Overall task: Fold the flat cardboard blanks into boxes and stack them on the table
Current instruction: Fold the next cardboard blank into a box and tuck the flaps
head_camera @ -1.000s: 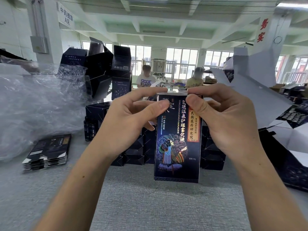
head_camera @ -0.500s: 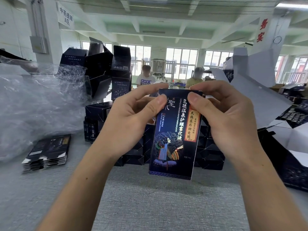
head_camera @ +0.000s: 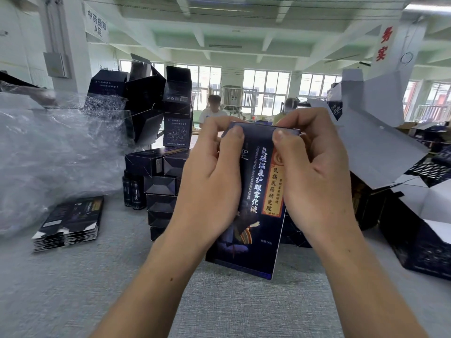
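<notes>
Grips the printed carton [head_camera: 258,191] upright over the bench [head_camera: 219,303], left hand [head_camera: 210,181] and right hand [head_camera: 314,176] wrapped round its top, thumbs [head_camera: 233,142] pressing the flap, probably tucking it shut. Flat blanks [head_camera: 70,220] at nine o'clock.

left grip [head_camera: 210,181]: curled, thumb pinching | right grip [head_camera: 317,176]: curled, thumb pinching | forearms raised

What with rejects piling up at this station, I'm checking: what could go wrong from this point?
1. Both thumbs press on the top edge of the box; pushing too hard could crease the printed front instead of seating the flap.
2. The left hand and right hand grip the box only near its top, tilted above the table; it could twist or slip.
3. The open boxes piled behind lean unevenly; stacking more nearby might topple them.
</notes>
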